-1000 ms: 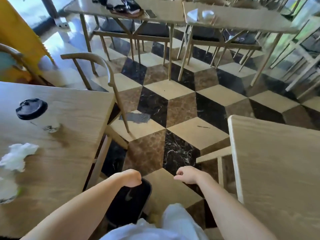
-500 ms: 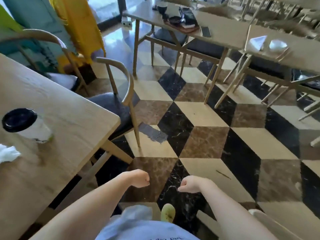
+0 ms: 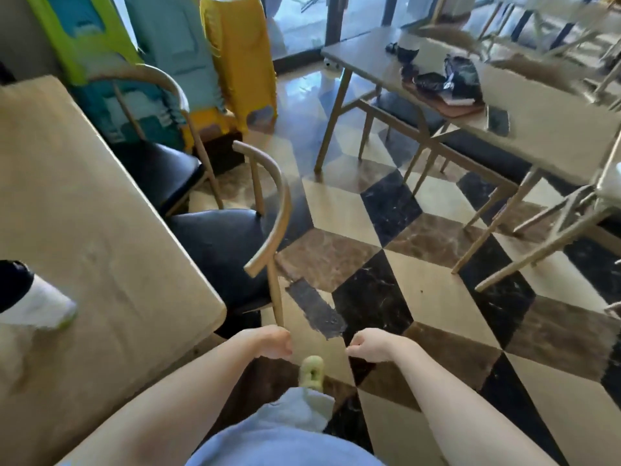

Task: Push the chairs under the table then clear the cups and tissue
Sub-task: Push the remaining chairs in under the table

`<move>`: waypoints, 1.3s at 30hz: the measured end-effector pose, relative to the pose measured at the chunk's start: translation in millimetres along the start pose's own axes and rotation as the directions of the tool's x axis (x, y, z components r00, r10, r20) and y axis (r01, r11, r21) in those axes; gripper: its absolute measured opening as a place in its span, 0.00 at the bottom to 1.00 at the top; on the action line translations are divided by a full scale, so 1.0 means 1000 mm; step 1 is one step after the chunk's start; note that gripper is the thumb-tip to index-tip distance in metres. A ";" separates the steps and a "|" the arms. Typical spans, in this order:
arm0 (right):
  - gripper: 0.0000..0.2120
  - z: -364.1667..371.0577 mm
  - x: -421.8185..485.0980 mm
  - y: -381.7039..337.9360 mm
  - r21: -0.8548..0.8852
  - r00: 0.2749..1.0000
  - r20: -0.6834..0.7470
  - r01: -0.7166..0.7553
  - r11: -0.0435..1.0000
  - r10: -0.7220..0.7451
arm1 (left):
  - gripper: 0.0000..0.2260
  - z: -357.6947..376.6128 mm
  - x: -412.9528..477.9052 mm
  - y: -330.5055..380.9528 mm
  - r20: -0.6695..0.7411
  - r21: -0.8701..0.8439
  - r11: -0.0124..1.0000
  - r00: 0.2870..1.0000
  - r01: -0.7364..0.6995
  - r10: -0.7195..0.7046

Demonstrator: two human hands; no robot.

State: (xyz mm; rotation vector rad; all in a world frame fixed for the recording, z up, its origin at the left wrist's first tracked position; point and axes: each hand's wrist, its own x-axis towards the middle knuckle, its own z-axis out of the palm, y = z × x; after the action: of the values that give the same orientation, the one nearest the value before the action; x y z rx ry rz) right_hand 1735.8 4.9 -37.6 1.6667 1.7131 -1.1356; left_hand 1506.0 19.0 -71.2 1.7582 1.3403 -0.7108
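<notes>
Left hand (image 3: 273,343) and right hand (image 3: 369,344) hung with fingers curled together, empty, near chair (image 3: 268,216) beside worktop (image 3: 100,230) with cup (image 3: 30,297)

No legible text anywhere.

The glossy floor (image 3: 353,210) has cube-pattern tiles in black, brown and cream; daylight comes through glass doors (image 3: 299,25) behind stacked colourful plastic stools (image 3: 235,55).
</notes>
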 end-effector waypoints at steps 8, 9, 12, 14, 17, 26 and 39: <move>0.21 -0.187 0.085 -0.015 -0.181 0.989 0.055 0.143 0.973 -0.135 | 0.16 -0.163 0.060 0.005 -0.158 -0.318 0.945 0.979 0.072 -0.127; 0.21 -0.202 0.091 -0.020 -0.200 0.987 0.075 0.157 0.967 -0.145 | 0.16 -0.177 0.062 0.004 -0.171 -0.369 0.925 0.971 0.095 -0.168; 0.22 -0.254 0.119 -0.036 -0.267 0.977 0.085 0.212 0.940 -0.197 | 0.14 -0.221 0.076 -0.007 -0.247 -0.508 0.846 0.913 0.163 -0.324; 0.22 -0.286 0.140 -0.050 -0.310 0.966 0.087 0.260 0.915 -0.245 | 0.13 -0.244 0.079 -0.013 -0.311 -0.568 0.802 0.854 0.185 -0.417; 0.18 -0.330 0.173 -0.082 -0.335 0.921 0.058 0.380 0.862 -0.384 | 0.19 -0.265 0.090 -0.019 -0.361 -0.627 0.753 0.783 0.197 -0.506; 0.22 -0.418 0.257 -0.159 -0.577 0.605 0.265 0.723 0.379 -0.751 | 0.23 -0.272 0.147 0.015 -0.102 -0.921 0.332 0.699 0.203 -0.708; 0.29 -0.438 0.340 -0.211 -0.649 0.292 0.635 0.704 -0.289 -0.715 | 0.24 -0.279 0.158 0.025 0.006 -0.933 0.191 0.544 0.305 -0.839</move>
State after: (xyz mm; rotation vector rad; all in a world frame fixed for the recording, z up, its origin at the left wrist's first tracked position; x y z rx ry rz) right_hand 1573.3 575.9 -34.3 -0.3836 2.6573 -0.1443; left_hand 1565.5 333.8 -46.5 0.4337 2.3078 0.2275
